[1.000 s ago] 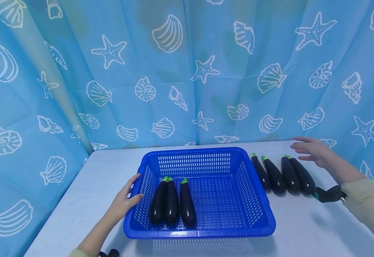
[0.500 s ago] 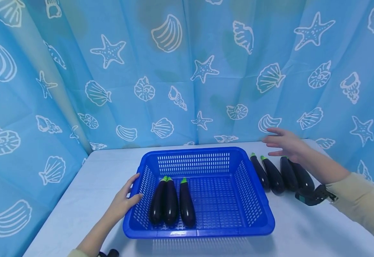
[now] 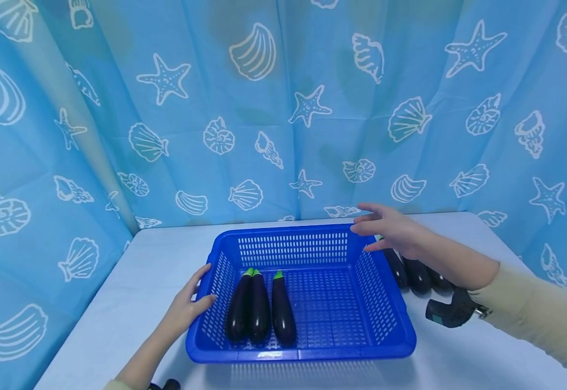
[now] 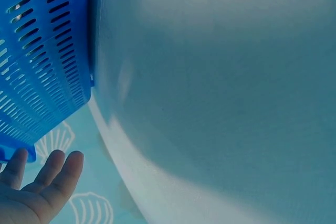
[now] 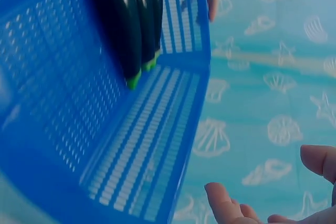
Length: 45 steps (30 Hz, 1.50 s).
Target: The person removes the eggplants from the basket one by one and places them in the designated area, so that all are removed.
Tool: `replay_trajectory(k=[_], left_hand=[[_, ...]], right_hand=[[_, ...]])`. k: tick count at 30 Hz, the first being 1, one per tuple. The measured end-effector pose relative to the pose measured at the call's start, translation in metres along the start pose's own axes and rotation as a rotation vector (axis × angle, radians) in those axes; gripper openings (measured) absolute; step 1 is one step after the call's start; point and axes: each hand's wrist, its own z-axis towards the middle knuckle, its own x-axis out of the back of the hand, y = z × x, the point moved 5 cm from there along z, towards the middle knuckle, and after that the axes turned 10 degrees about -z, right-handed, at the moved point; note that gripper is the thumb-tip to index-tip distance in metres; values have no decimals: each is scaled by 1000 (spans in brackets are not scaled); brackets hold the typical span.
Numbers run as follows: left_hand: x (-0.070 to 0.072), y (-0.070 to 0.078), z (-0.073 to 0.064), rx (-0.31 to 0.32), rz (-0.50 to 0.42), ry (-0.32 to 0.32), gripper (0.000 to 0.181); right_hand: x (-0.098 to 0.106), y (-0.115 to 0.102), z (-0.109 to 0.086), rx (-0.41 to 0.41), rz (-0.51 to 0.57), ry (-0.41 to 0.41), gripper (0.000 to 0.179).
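A blue perforated plastic basket (image 3: 302, 355) stands on the white-covered table. Three dark eggplants (image 3: 283, 317) with green caps lie side by side in its left half, two of them touching. My left hand (image 3: 184, 307) rests at the basket's left rim, thumb and index fingertips over the edge; in the left wrist view its other fingers (image 4: 65, 179) extend fairly straight outside the wall. Over the basket's back right corner is my right hand (image 3: 394, 230), fingers spread and holding nothing. More eggplants (image 3: 417, 277) lie right of the basket, partly hidden behind the right forearm.
A blue curtain (image 3: 283, 108) with white shell and starfish prints hangs behind the table (image 3: 132, 292) and along its left side. A black wrist device (image 3: 451, 311) sits below the right sleeve. The basket's right half shows bare floor.
My right hand has moved left from above the table eggplants to the basket's back right corner, its forearm now covering part of that row. My left hand and the basket stay put.
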Motion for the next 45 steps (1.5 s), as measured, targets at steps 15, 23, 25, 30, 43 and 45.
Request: replay_trajectory(k=[15, 23, 25, 30, 43, 45], left_hand=[[0, -1, 0, -7, 1, -1, 69], [0, -2, 1, -9, 0, 1, 70], [0, -3, 1, -9, 0, 3, 70], [0, -3, 1, -10, -6, 0, 69], [-1, -2, 0, -16, -10, 0, 70], [-1, -2, 0, -16, -11, 0, 70]], right_hand=[[-72, -10, 24, -13, 54, -119, 72], [-106, -3, 42, -72, 59, -103, 67], [-115, 0, 46, -89, 56, -102, 67], [-133, 11, 53, -123, 47, -120, 69], [-170, 39, 67, -213, 20, -255, 75], [-173, 42, 68, -225, 19, -266, 75]])
